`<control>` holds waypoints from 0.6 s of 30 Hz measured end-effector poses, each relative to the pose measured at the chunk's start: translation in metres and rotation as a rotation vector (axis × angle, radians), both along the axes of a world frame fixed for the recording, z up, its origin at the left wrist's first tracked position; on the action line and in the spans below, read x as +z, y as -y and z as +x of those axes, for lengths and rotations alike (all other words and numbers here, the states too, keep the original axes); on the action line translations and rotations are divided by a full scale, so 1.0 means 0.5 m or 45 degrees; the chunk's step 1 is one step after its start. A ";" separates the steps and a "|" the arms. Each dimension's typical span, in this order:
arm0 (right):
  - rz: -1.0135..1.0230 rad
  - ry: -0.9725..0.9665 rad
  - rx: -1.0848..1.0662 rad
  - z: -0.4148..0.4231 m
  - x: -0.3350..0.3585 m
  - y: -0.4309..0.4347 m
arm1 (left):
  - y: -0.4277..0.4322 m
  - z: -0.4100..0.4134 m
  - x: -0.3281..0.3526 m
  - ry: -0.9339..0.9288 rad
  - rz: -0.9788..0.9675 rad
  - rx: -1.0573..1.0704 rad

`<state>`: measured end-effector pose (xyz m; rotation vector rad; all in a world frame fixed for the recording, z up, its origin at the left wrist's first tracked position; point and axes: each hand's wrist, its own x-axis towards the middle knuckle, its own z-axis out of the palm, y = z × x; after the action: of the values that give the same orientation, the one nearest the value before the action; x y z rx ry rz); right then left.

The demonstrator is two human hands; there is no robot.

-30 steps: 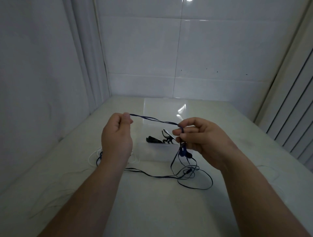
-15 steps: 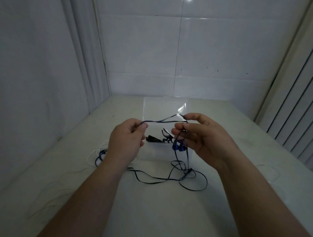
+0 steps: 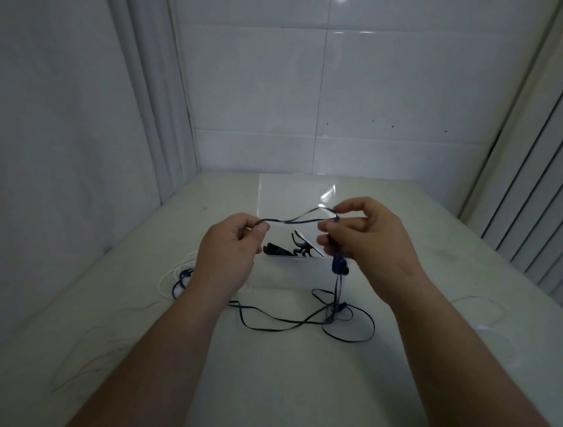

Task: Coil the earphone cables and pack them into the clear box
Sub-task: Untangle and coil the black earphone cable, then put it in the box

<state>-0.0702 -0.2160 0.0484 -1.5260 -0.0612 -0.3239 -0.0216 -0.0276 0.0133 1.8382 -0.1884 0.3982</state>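
Near the clear box (image 3: 292,195) rim, left hand (image 3: 228,253) and right hand (image 3: 368,240) pinch blue cable (image 3: 292,220).

Glossy white tiled wall (image 3: 380,85) across upper centre, faint glare (image 3: 347,1) at its top edge, dark specks (image 3: 373,121) right of centre, pale curtain folds (image 3: 149,97) upper left, plain white wall (image 3: 58,128) far left, grey vertical slats (image 3: 527,219) along right edge, cream tabletop (image 3: 289,381) filling lower half.

Dim, soft light (edges bowed)
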 end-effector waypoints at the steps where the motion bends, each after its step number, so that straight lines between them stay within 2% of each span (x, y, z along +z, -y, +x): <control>1: -0.137 -0.007 -0.056 0.002 -0.002 -0.003 | 0.001 0.000 0.000 0.004 0.004 -0.002; 5: -0.280 -0.040 -0.052 0.002 -0.009 -0.001 | -0.001 0.001 0.001 0.006 0.018 0.000; 8: 0.024 -0.059 0.028 0.003 -0.007 0.001 | -0.001 0.000 0.001 0.006 0.017 -0.007; 9: 0.043 -0.067 0.021 0.005 -0.010 0.000 | -0.001 0.000 0.001 0.008 0.019 -0.010; 12: -0.341 -0.062 -0.127 0.013 -0.019 -0.003 | 0.000 -0.002 0.002 0.011 0.003 -0.024; 16: -0.369 -0.076 -0.056 0.013 -0.022 -0.007 | 0.000 -0.001 0.002 0.012 0.021 -0.013; 18: -0.481 -0.072 -0.074 0.014 -0.022 -0.004 | -0.001 0.000 0.001 0.018 0.025 -0.019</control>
<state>-0.0634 -0.2139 0.0374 -1.9131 -0.0346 -0.3280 -0.0219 -0.0271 0.0138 1.8523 -0.2164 0.4000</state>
